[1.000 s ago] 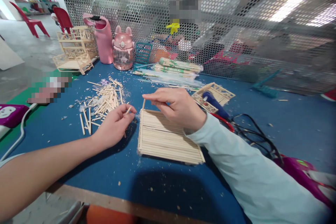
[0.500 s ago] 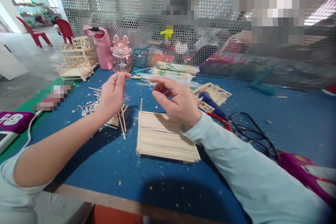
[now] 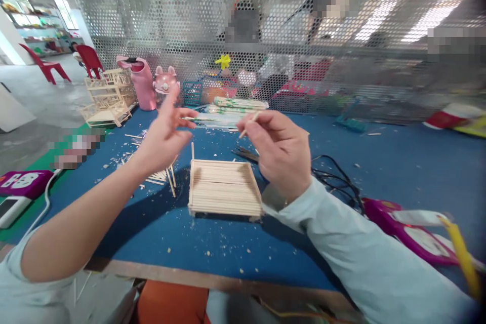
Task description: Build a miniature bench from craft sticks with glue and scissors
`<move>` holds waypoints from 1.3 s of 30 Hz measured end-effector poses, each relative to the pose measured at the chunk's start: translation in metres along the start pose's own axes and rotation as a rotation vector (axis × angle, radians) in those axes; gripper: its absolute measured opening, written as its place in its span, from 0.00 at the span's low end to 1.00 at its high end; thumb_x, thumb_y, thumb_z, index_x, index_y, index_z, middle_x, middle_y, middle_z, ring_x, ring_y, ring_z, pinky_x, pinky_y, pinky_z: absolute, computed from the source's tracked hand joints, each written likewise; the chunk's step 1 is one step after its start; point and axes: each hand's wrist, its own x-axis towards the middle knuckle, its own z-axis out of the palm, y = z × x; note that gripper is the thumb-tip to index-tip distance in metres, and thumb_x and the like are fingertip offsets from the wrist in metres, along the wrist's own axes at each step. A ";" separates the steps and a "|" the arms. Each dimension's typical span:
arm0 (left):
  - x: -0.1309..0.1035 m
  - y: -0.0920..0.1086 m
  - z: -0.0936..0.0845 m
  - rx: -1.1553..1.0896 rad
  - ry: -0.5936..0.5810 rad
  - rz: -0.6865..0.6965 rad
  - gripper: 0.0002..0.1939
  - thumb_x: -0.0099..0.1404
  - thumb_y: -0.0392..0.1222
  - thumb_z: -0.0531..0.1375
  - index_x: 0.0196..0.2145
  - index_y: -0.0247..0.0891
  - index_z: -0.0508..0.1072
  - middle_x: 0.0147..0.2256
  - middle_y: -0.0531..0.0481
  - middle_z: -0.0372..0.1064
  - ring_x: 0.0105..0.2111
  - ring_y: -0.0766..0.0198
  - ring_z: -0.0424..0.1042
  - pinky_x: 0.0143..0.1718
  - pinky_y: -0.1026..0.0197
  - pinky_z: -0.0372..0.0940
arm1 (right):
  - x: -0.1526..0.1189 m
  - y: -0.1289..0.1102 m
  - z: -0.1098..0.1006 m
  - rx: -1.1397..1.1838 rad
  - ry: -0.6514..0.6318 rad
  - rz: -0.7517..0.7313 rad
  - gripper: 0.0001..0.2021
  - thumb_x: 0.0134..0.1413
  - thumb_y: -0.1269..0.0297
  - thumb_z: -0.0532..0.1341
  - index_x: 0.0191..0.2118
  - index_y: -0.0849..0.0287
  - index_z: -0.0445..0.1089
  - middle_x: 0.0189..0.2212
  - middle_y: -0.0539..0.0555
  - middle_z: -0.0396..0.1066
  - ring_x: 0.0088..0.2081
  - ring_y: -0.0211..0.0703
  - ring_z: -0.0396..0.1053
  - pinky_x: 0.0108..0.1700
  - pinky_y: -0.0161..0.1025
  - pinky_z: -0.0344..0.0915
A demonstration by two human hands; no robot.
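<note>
Right hand (image 3: 286, 154) pinching short stick (image 3: 249, 124), left hand (image 3: 167, 134) empty, fingers spread

For me, the left hand (image 3: 165, 134) hides the eared bottle's (image 3: 166, 80) lower part; the right edge cuts the red-and-yellow thing (image 3: 457, 117).

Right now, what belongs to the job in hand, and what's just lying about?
Likely the job: right hand, short stick it holds, stick panel, loose sticks, bagged sticks.

Likely just lying about: pink bottle, rabbit-eared bottle, red chairs.
</note>
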 end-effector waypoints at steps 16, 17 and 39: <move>-0.001 -0.063 -0.010 0.238 -0.111 -0.115 0.17 0.54 0.45 0.62 0.41 0.35 0.75 0.38 0.44 0.76 0.38 0.63 0.73 0.44 0.59 0.65 | -0.042 0.051 -0.008 -0.212 -0.139 -0.018 0.07 0.55 0.64 0.56 0.28 0.59 0.67 0.26 0.53 0.70 0.30 0.40 0.68 0.35 0.39 0.65; -0.001 -0.064 -0.010 0.241 -0.096 -0.103 0.17 0.54 0.46 0.63 0.40 0.36 0.75 0.37 0.45 0.76 0.37 0.62 0.73 0.44 0.58 0.65 | -0.042 0.051 -0.008 -0.214 -0.140 -0.024 0.07 0.55 0.64 0.56 0.28 0.59 0.67 0.26 0.53 0.70 0.30 0.40 0.68 0.36 0.39 0.66; -0.003 -0.053 -0.006 0.421 -0.044 -0.041 0.09 0.54 0.43 0.62 0.32 0.37 0.77 0.35 0.47 0.77 0.36 0.62 0.73 0.43 0.59 0.65 | -0.044 0.054 -0.007 -0.250 -0.175 -0.048 0.07 0.54 0.66 0.56 0.28 0.60 0.67 0.26 0.54 0.71 0.29 0.40 0.68 0.34 0.38 0.65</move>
